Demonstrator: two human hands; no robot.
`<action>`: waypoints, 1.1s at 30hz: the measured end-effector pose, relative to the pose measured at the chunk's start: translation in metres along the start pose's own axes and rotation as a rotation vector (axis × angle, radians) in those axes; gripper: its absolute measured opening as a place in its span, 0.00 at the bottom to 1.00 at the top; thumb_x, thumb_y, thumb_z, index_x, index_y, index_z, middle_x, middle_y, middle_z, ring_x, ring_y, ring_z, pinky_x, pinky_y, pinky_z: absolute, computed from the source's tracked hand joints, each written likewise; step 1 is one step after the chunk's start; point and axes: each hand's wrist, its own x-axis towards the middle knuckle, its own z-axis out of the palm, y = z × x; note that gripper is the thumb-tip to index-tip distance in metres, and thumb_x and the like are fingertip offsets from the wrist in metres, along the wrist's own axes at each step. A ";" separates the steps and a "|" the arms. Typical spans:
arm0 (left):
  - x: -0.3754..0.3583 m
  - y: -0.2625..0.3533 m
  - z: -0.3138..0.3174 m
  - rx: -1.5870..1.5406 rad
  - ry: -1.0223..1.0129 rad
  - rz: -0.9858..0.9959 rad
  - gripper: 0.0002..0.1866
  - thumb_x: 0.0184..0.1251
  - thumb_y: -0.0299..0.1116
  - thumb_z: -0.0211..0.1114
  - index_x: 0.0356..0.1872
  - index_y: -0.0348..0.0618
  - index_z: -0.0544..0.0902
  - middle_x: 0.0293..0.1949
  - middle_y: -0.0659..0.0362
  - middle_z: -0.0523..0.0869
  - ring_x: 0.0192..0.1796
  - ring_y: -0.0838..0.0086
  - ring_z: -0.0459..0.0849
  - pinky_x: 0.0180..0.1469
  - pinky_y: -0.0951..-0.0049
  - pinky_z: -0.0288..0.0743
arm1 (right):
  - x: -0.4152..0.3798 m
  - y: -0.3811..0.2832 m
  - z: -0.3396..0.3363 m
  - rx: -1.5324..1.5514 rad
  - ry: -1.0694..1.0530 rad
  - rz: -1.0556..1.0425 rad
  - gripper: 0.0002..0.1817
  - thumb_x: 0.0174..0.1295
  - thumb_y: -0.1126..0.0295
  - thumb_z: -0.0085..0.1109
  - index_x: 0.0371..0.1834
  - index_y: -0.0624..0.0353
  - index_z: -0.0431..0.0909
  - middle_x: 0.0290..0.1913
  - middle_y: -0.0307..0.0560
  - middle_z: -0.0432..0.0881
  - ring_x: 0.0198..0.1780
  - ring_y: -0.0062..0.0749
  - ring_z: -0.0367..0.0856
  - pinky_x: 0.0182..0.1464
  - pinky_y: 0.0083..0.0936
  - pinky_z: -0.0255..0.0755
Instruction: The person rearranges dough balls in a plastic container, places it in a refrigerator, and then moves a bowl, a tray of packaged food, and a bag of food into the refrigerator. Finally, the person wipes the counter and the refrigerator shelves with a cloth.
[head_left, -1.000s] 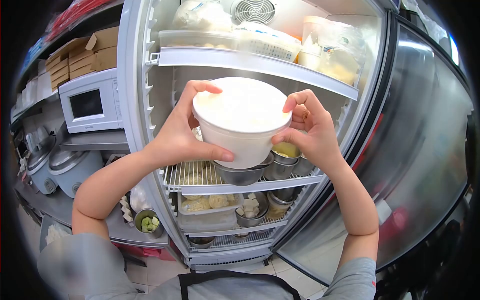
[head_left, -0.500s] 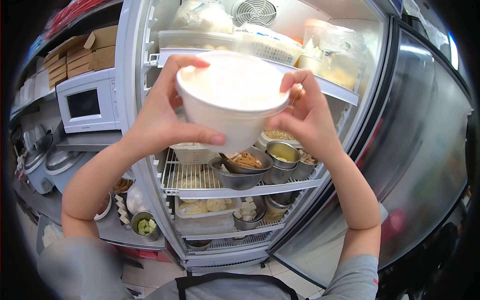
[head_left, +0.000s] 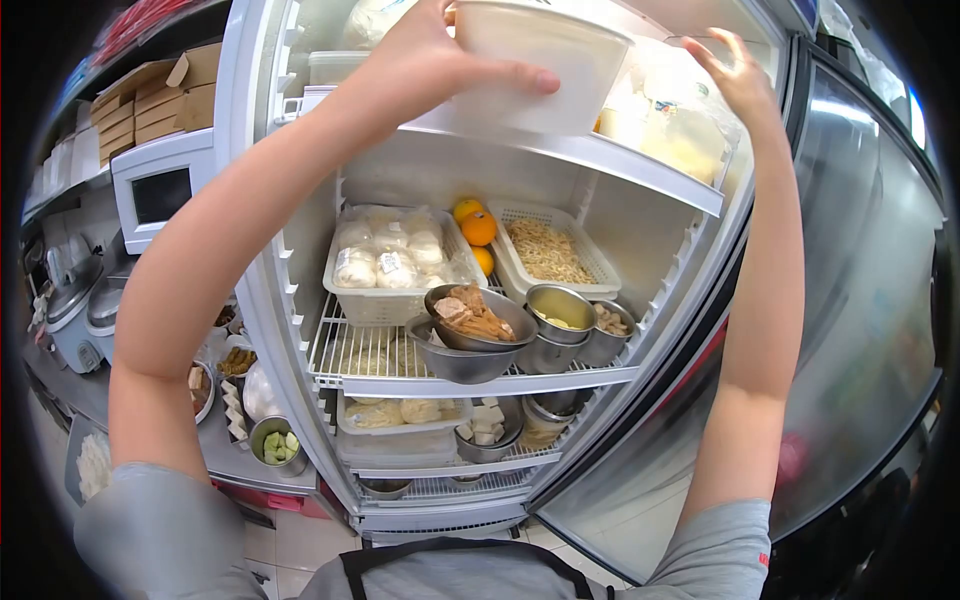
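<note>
A whitish translucent tub (head_left: 540, 75) is raised in front of the top shelf of an open fridge. My left hand (head_left: 450, 60) grips its left side, with the thumb across the front. To the right of the tub, my right hand (head_left: 735, 75) is raised with its fingers apart and nothing in it, close to a plastic bag of pale food (head_left: 685, 135). The upper edge of the tub is partly cut off by the frame.
The middle shelf (head_left: 480, 383) holds a basket of wrapped white food (head_left: 385, 305), oranges (head_left: 478, 228) and metal bowls (head_left: 475, 355). The glass door (head_left: 850, 250) stands open at right. At left are a microwave (head_left: 160, 190) and a counter (head_left: 230, 465).
The tub has moved up toward the top shelf and turned. My right hand has let go of it and moved up and right; my left hand still holds it.
</note>
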 end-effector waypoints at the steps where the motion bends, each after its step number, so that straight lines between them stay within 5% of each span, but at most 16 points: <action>1: 0.008 -0.004 0.005 0.004 0.034 0.061 0.43 0.37 0.37 0.79 0.53 0.32 0.61 0.47 0.47 0.76 0.52 0.66 0.75 0.55 0.71 0.69 | 0.006 0.017 -0.004 -0.351 0.059 0.125 0.39 0.48 0.36 0.58 0.57 0.50 0.67 0.51 0.52 0.78 0.53 0.35 0.76 0.51 0.30 0.71; 5: 0.045 -0.018 0.028 -0.074 0.068 0.157 0.40 0.38 0.34 0.78 0.52 0.28 0.65 0.48 0.48 0.77 0.52 0.68 0.76 0.54 0.74 0.71 | 0.016 0.077 0.025 -0.122 0.004 0.247 0.45 0.37 0.30 0.61 0.52 0.53 0.72 0.45 0.54 0.80 0.49 0.40 0.77 0.50 0.30 0.70; 6: 0.054 -0.020 0.029 -0.117 -0.151 0.125 0.33 0.42 0.38 0.76 0.50 0.32 0.73 0.48 0.52 0.79 0.51 0.71 0.77 0.54 0.73 0.70 | 0.023 0.081 0.023 -0.129 -0.031 0.281 0.47 0.34 0.28 0.60 0.51 0.53 0.72 0.46 0.54 0.79 0.50 0.41 0.77 0.51 0.31 0.70; 7: 0.067 -0.027 0.035 -0.117 -0.157 0.125 0.33 0.42 0.38 0.76 0.50 0.32 0.73 0.48 0.52 0.79 0.51 0.71 0.77 0.54 0.73 0.70 | 0.027 0.083 0.017 -0.133 -0.063 0.316 0.49 0.31 0.25 0.59 0.50 0.54 0.72 0.46 0.54 0.79 0.52 0.42 0.76 0.52 0.32 0.69; 8: 0.080 -0.041 0.046 -0.065 -0.217 0.058 0.29 0.45 0.41 0.73 0.48 0.35 0.76 0.47 0.52 0.80 0.51 0.70 0.77 0.55 0.72 0.69 | 0.021 0.067 0.006 -0.092 -0.036 0.339 0.33 0.47 0.46 0.66 0.49 0.59 0.73 0.47 0.53 0.79 0.51 0.43 0.76 0.53 0.32 0.69; 9: 0.094 -0.054 0.059 -0.013 -0.278 -0.008 0.26 0.49 0.44 0.70 0.46 0.38 0.79 0.47 0.52 0.80 0.51 0.68 0.77 0.56 0.71 0.68 | 0.022 0.073 -0.002 -0.095 -0.037 0.348 0.33 0.47 0.46 0.66 0.49 0.59 0.73 0.47 0.53 0.79 0.51 0.43 0.76 0.53 0.32 0.69; 11: 0.127 -0.080 0.094 0.117 -0.238 0.010 0.31 0.47 0.47 0.71 0.50 0.40 0.74 0.49 0.51 0.78 0.53 0.65 0.76 0.57 0.69 0.67 | 0.029 0.088 -0.018 -0.040 0.159 0.309 0.38 0.34 0.29 0.62 0.31 0.55 0.73 0.27 0.42 0.75 0.28 0.27 0.74 0.28 0.21 0.68; 13: 0.157 -0.101 0.135 0.376 -0.133 0.041 0.43 0.42 0.52 0.72 0.59 0.43 0.65 0.53 0.48 0.75 0.56 0.59 0.73 0.59 0.66 0.64 | 0.029 0.064 -0.042 -0.029 0.265 0.287 0.24 0.50 0.49 0.65 0.38 0.58 0.75 0.32 0.47 0.78 0.34 0.30 0.77 0.35 0.22 0.72; 15: 0.162 -0.097 0.167 0.497 -0.085 0.054 0.48 0.40 0.55 0.73 0.63 0.45 0.60 0.56 0.47 0.73 0.58 0.56 0.72 0.60 0.64 0.63 | 0.024 0.037 -0.062 -0.120 0.271 0.273 0.29 0.46 0.44 0.65 0.40 0.59 0.76 0.40 0.52 0.80 0.42 0.38 0.80 0.42 0.30 0.72; 18: 0.151 -0.076 0.200 0.749 -0.107 -0.079 0.42 0.45 0.60 0.66 0.60 0.46 0.68 0.55 0.46 0.74 0.57 0.56 0.74 0.59 0.62 0.64 | 0.023 0.029 -0.071 -0.272 0.440 0.114 0.30 0.41 0.43 0.68 0.32 0.60 0.75 0.38 0.56 0.80 0.42 0.44 0.79 0.43 0.32 0.70; 20: 0.161 -0.072 0.214 0.804 -0.369 -0.034 0.32 0.49 0.55 0.64 0.53 0.47 0.76 0.54 0.50 0.77 0.57 0.59 0.74 0.58 0.63 0.65 | 0.040 0.038 -0.074 -0.276 0.484 0.089 0.31 0.40 0.43 0.68 0.32 0.61 0.75 0.39 0.56 0.80 0.43 0.46 0.78 0.45 0.34 0.69; 24: 0.159 -0.078 0.239 0.792 -0.213 0.020 0.25 0.51 0.47 0.62 0.50 0.47 0.79 0.52 0.53 0.79 0.56 0.62 0.75 0.56 0.64 0.67 | 0.057 0.040 -0.062 -0.214 0.491 0.114 0.31 0.40 0.42 0.67 0.33 0.60 0.76 0.38 0.57 0.80 0.45 0.44 0.78 0.47 0.34 0.69; 28: 0.137 -0.058 0.213 0.681 -0.342 -0.105 0.26 0.52 0.48 0.62 0.51 0.46 0.78 0.51 0.52 0.79 0.55 0.61 0.76 0.56 0.62 0.67 | 0.078 0.056 -0.031 -0.177 0.286 0.203 0.29 0.41 0.45 0.66 0.35 0.60 0.77 0.38 0.57 0.80 0.45 0.44 0.78 0.47 0.34 0.69; 30: 0.131 -0.065 0.207 0.563 -0.023 -0.045 0.26 0.51 0.48 0.64 0.49 0.44 0.78 0.50 0.53 0.80 0.54 0.60 0.76 0.56 0.63 0.67 | 0.080 0.064 -0.003 -0.136 0.189 0.180 0.28 0.41 0.47 0.65 0.38 0.60 0.78 0.38 0.59 0.80 0.44 0.47 0.78 0.47 0.34 0.69; 33: 0.133 -0.063 0.178 0.475 -0.124 0.047 0.26 0.53 0.46 0.66 0.51 0.43 0.77 0.49 0.52 0.80 0.51 0.64 0.78 0.54 0.66 0.70 | 0.075 0.071 0.026 -0.199 0.181 0.161 0.28 0.44 0.50 0.65 0.42 0.62 0.75 0.41 0.61 0.78 0.45 0.48 0.77 0.47 0.35 0.69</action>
